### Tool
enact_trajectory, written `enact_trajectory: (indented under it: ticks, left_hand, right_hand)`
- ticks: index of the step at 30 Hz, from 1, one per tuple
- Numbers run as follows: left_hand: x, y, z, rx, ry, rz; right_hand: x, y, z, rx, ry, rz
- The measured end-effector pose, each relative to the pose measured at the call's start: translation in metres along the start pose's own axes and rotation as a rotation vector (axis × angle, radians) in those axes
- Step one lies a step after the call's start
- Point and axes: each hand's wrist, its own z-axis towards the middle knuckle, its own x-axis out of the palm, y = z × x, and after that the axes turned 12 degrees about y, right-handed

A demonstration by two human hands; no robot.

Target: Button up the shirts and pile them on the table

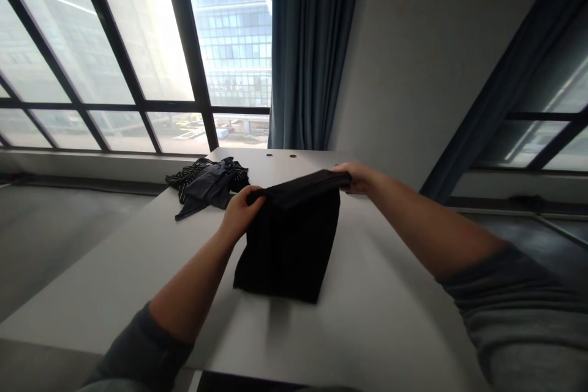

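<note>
Head cam shot: a black garment (289, 251) hangs over the white desk (367, 331), though I can't tell if its bottom edge touches. Left grip (241, 214) and right grip (353, 179) are both clenched on opposite ends of its top edge, held well apart. A heap of striped dark clothes (209, 184) sits on the desk, near the left grip.

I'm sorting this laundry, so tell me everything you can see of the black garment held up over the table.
The black garment is matte, soft-looking cloth, too dark to show detail, hanging in a roughly rectangular drop. Its top edge forms a band or fold, pinched at either end by the left hand and right hand. Its lower end hangs down at the white table; whether it touches cannot be told.
</note>
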Motion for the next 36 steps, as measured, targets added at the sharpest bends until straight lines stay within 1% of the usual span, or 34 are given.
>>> enact_trajectory:
  ticks: [1, 2, 4, 5, 6, 7, 8, 9, 10, 11, 13, 14, 15, 16, 17, 19, 20, 22, 24, 25, 26, 27, 29, 30, 32, 33, 34, 36]
  left_hand:
    - [0.007, 0.013, 0.006, -0.09, 0.04, 0.003]
    - [0.015, 0.028, 0.01, -0.182, 0.106, 0.043]
    - [0.033, 0.061, 0.009, -0.346, 0.238, 0.171]
    - [0.041, 0.076, 0.006, -0.411, 0.287, 0.242]
    - [0.049, 0.089, 0.002, -0.449, 0.296, 0.312]
    - [0.055, 0.1, -0.003, -0.455, 0.288, 0.379]
    - [0.06, 0.108, -0.007, -0.426, 0.268, 0.437]
    - [0.064, 0.113, -0.01, -0.354, 0.253, 0.482]
    - [0.066, 0.117, -0.012, -0.248, 0.266, 0.511]
    - [0.067, 0.118, -0.013, -0.124, 0.304, 0.521]
    - [0.067, 0.118, -0.012, 0.101, 0.413, 0.498]
    - [0.066, 0.117, -0.01, 0.176, 0.468, 0.468]
    - [0.066, 0.117, -0.008, 0.206, 0.51, 0.42]
    - [0.067, 0.116, -0.006, 0.192, 0.527, 0.356]
    - [0.067, 0.115, -0.003, 0.145, 0.517, 0.283]
    - [0.07, 0.115, 0.005, 0.007, 0.439, 0.146]
    - [0.073, 0.116, 0.01, -0.06, 0.387, 0.098]
    - [0.077, 0.121, 0.021, -0.157, 0.299, 0.059]
    - [0.081, 0.13, 0.033, -0.215, 0.269, 0.106]
    - [0.081, 0.136, 0.038, -0.237, 0.264, 0.166]
    - [0.081, 0.142, 0.042, -0.256, 0.263, 0.24]
    - [0.08, 0.148, 0.045, -0.269, 0.26, 0.312]
    - [0.077, 0.156, 0.049, -0.256, 0.232, 0.418]
    - [0.076, 0.158, 0.051, -0.224, 0.209, 0.451]
    - [0.078, 0.158, 0.056, -0.11, 0.189, 0.496]
    - [0.081, 0.156, 0.061, -0.049, 0.2, 0.512]
    - [0.085, 0.153, 0.065, 0.0, 0.222, 0.517]
    - [0.099, 0.146, 0.077, 0.045, 0.283, 0.491]
  right_hand:
    - [0.012, -0.022, -0.003, 0.113, -0.011, -0.027]
    - [0.025, -0.043, -0.007, 0.193, -0.031, -0.059]
    - [0.05, -0.084, -0.017, 0.249, -0.077, -0.095]
    - [0.062, -0.1, -0.022, 0.253, -0.113, -0.111]
    - [0.073, -0.114, -0.028, 0.231, -0.164, -0.133]
    - [0.084, -0.123, -0.034, 0.176, -0.216, -0.17]
    - [0.094, -0.13, -0.04, 0.079, -0.234, -0.23]
    - [0.103, -0.133, -0.045, -0.04, -0.189, -0.303]
    - [0.111, -0.133, -0.05, -0.167, -0.062, -0.38]
    - [0.118, -0.132, -0.053, -0.274, 0.113, -0.446]
    - [0.129, -0.128, -0.056, -0.379, 0.428, -0.528]
    - [0.133, -0.126, -0.055, -0.4, 0.521, -0.555]
    - [0.136, -0.126, -0.052, -0.414, 0.568, -0.574]
    - [0.137, -0.126, -0.048, -0.435, 0.593, -0.591]
    - [0.137, -0.127, -0.043, -0.465, 0.599, -0.609]
    - [0.133, -0.131, -0.029, -0.51, 0.561, -0.66]
    - [0.131, -0.133, -0.02, -0.507, 0.511, -0.701]
    - [0.126, -0.136, -0.002, -0.458, 0.348, -0.799]
    - [0.124, -0.139, 0.016, -0.389, 0.182, -0.849]
    - [0.124, -0.142, 0.024, -0.361, 0.141, -0.851]
    - [0.126, -0.145, 0.031, -0.336, 0.141, -0.845]
    - [0.128, -0.148, 0.037, -0.31, 0.169, -0.84]
    - [0.133, -0.153, 0.045, -0.266, 0.233, -0.848]
    - [0.136, -0.154, 0.049, -0.252, 0.246, -0.862]
    - [0.141, -0.152, 0.056, -0.238, 0.213, -0.885]
    - [0.144, -0.149, 0.06, -0.234, 0.181, -0.887]
    - [0.146, -0.145, 0.065, -0.227, 0.148, -0.882]
    - [0.152, -0.137, 0.076, -0.202, 0.1, -0.854]
